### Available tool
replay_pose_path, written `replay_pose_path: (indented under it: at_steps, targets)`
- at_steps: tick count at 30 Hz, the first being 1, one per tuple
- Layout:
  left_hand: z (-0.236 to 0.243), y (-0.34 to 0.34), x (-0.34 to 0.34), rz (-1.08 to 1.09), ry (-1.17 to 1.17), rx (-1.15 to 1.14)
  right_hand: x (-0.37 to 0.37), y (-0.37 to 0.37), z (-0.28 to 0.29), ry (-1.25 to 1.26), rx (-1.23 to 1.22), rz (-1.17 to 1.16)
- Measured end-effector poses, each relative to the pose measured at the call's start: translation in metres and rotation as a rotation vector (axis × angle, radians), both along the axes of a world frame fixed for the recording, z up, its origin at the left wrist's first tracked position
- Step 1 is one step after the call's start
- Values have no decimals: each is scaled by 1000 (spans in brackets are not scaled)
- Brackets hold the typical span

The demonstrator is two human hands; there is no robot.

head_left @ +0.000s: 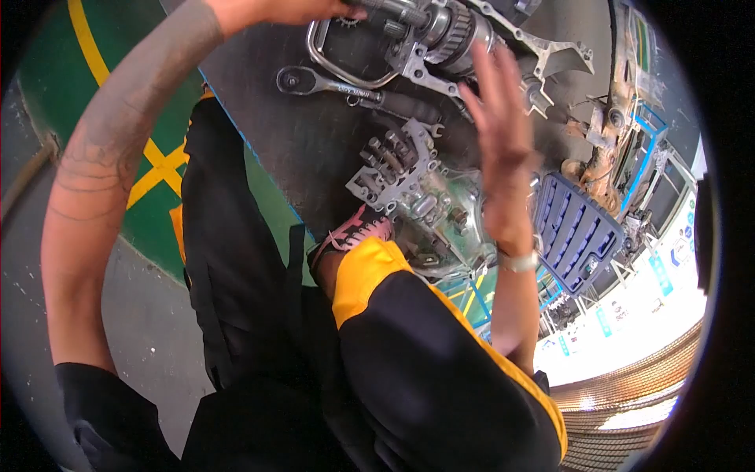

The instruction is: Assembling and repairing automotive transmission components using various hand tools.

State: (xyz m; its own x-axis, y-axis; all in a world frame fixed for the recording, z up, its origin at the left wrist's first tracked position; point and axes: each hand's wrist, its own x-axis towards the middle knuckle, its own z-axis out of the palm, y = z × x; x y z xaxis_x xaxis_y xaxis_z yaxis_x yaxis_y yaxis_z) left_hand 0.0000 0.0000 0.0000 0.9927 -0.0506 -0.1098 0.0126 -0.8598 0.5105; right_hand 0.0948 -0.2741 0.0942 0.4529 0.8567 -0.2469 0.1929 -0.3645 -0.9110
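Observation:
My left hand (303, 9) reaches in at the top edge, its fingertips beside the end of a splined gear shaft (405, 12); most of its fingers are cut off, so its grip is unclear. My right hand (503, 134), slightly blurred, is raised with fingers spread and holds nothing. Beyond its fingertips lies a gear assembly (460, 39) with metal brackets around it. Below that rests a ratchet wrench (354, 89) with a dark handle. A spanner's open end (435, 128) shows by the handle's tip. Between my right forearm and my shoe sits a metal casting (397, 165) with upright pins.
A bent metal tube frame (314, 47) lies near the ratchet's head. Right of my wrist is a blue-grey tool case (578, 228) with slots. Rusty metal parts (605, 157) stand at the far right. My shoe (358, 232) is close to the casting.

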Motion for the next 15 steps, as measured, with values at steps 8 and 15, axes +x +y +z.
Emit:
replay_pose_path:
  at_steps: [8, 15]
  targets:
    - [-9, 9, -1, 4, -184, 69, 119, 44, -16, -981, 223, -56]
    - [25, -12, 13, 92, 155, 152, 35, 43, -46, -859, -5, -172]
